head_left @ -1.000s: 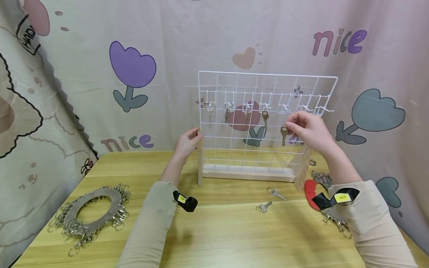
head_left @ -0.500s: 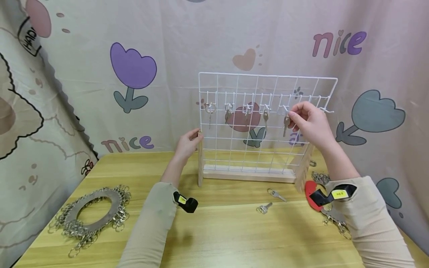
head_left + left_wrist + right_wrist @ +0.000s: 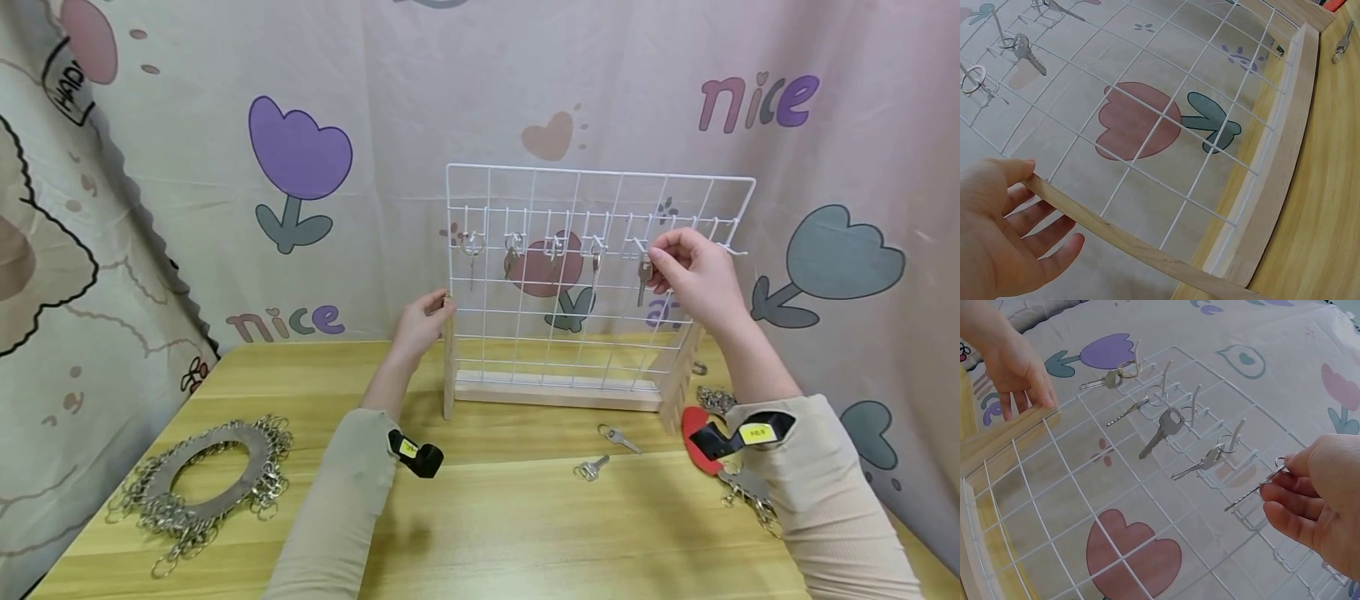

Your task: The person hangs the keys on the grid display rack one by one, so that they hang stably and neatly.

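A white wire grid rack point(image 3: 577, 172) on a wooden stand carries a row of hooks. My right hand point(image 3: 693, 271) pinches a silver key point(image 3: 643, 290) by its ring end, close in front of the fifth hook from the left. In the right wrist view the small key ring point(image 3: 1280, 461) shows at the thumb tip; whether it is over the hook I cannot tell. Several other keys point(image 3: 1163, 432) hang by rings on the hooks to the left. At the left side my left hand point(image 3: 420, 323) holds the top of the wooden post point(image 3: 1116, 234), thumb on its end and fingers behind.
Two loose keys, one farther back point(image 3: 619, 437) and one nearer point(image 3: 592, 468), lie before the rack. A flat metal ring point(image 3: 258, 454) bearing many key rings lies at left. By the right sleeve is a red piece point(image 3: 697, 437) with more metal rings. A printed curtain hangs behind.
My right hand has risen slightly with the key, coming up to the fifth hook, then shifted a little to the right. The left hand stays on the post.
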Demonstrator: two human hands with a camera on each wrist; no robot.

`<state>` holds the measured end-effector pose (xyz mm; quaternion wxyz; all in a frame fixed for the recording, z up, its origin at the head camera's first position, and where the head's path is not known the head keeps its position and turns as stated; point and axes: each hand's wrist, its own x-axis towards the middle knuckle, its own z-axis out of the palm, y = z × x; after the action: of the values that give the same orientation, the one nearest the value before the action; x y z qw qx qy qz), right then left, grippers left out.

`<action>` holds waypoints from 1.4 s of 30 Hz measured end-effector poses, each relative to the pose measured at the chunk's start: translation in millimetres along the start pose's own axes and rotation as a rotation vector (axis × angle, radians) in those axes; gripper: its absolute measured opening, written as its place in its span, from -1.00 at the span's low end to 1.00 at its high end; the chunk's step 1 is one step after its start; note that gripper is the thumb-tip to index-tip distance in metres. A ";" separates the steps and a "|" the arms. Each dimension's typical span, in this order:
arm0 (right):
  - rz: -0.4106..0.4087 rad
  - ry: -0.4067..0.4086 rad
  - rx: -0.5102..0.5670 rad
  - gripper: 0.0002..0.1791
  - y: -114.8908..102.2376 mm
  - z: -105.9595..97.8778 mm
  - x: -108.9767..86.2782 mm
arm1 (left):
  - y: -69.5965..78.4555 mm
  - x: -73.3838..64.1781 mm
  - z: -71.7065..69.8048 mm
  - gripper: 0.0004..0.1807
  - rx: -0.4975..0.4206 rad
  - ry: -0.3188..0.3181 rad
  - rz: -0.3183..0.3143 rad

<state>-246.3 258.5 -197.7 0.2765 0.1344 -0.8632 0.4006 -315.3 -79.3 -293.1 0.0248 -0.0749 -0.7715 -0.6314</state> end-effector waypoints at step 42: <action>0.080 -0.055 0.017 -0.75 21.4 7.0 -18.5 | 0.2 0.4 -0.3 -0.47 -0.002 -0.006 -0.006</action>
<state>-243.6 267.1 -225.4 0.2352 0.1129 -0.8717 0.4147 -315.7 -79.6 -292.8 0.0207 -0.0744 -0.7711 -0.6320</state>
